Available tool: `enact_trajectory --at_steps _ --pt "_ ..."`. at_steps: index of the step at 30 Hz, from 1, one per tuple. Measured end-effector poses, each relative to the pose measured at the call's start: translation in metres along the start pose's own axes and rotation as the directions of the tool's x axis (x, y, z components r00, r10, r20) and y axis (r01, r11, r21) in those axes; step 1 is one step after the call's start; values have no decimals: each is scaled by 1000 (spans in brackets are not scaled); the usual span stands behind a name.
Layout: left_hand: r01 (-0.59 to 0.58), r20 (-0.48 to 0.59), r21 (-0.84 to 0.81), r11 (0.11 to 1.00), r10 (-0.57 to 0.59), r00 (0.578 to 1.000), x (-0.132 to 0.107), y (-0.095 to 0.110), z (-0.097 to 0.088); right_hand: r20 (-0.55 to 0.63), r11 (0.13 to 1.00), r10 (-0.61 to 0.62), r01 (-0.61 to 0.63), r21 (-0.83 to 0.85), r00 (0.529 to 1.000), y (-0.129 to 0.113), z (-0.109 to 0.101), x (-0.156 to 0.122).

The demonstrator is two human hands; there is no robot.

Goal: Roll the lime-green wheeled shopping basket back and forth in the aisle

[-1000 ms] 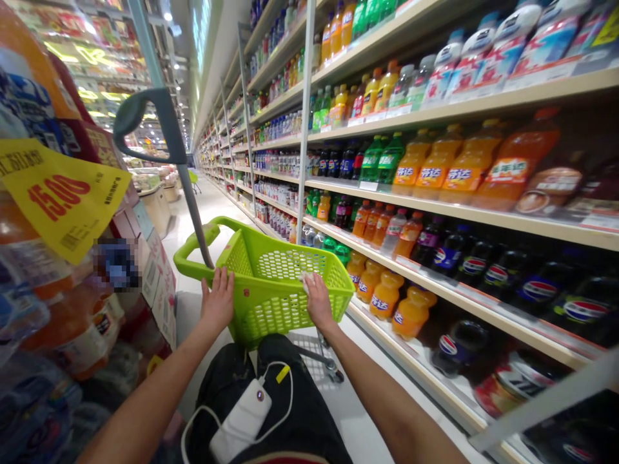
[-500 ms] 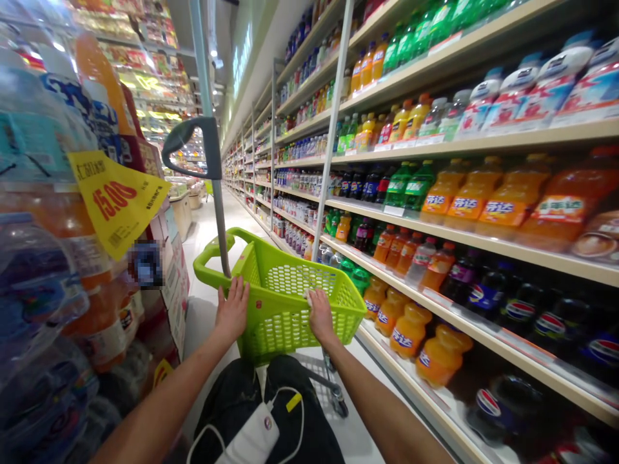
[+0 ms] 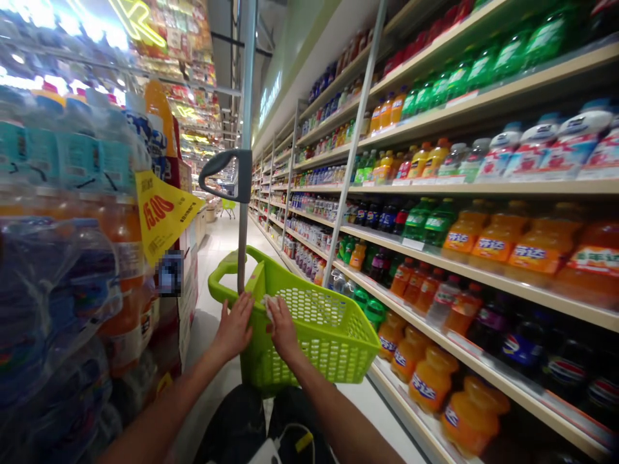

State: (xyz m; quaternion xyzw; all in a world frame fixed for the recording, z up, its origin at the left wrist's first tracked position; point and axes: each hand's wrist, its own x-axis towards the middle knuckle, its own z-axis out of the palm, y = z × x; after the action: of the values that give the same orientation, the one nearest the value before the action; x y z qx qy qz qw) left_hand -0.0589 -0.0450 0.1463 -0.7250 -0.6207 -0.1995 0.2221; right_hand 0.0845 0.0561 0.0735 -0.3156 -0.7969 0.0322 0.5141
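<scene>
In this supermarket aisle, drinks shelves [image 3: 483, 187] run along our right. Our left hand [image 3: 235, 330] lies with fingers spread on the near rim of the green plastic basket [image 3: 314, 351], its grip unclear. Our right hand [image 3: 283, 332] pinches a white tissue [image 3: 269, 304] against that rim.

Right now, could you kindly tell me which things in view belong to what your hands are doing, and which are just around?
In use: left hand, right hand, lime-green plastic basket, white scrap.
Just around: grey trolley pole, orange soda bottles, Pepsi bottles, yellow price sign.
</scene>
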Motion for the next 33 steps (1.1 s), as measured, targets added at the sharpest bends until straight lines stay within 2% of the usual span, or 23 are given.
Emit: enact_trajectory --at_steps 2,4,7,10,13,16,18,21,26,30,33 --pt "85 -125 -25 996 -87 988 4 -16 -6 16 1000 24 -24 -3 1000 2 -5 -2" --pt "213 -188 -61 975 -221 957 10 -31 -13 23 1000 12 -12 -6 1000 -3 -10 4" --pt "316 -138 -86 945 -325 936 21 -45 -21 -30 995 -94 94 -18 995 -30 -20 40" --pt "313 -38 -66 948 -315 948 27 -45 -22 -156 967 -255 246 -74 954 -70 -38 101" --pt "308 26 -40 951 -307 951 28 -40 -18 -279 904 -421 371 -214 863 -102 -56 165" --pt "262 30 8 965 -262 965 26 -39 -12 -267 839 -522 432 -331 810 -117 -65 208" --pt "232 25 32 972 -233 972 24 -41 -10 -184 796 -565 472 -379 804 -118 -66 218" --pt "205 29 43 978 -206 978 21 -43 -10 -15 736 -597 540 -408 802 -113 -63 209" --pt "207 54 35 978 -209 976 20 -42 -15 197 670 -611 634 -387 766 -91 -54 157" --pt "207 62 20 978 -208 976 22 -40 -17 302 636 -609 679 -366 733 -69 -43 115" --pt "199 69 13 980 -199 978 23 -40 -18 340 607 -632 718 -342 696 -58 -38 95"
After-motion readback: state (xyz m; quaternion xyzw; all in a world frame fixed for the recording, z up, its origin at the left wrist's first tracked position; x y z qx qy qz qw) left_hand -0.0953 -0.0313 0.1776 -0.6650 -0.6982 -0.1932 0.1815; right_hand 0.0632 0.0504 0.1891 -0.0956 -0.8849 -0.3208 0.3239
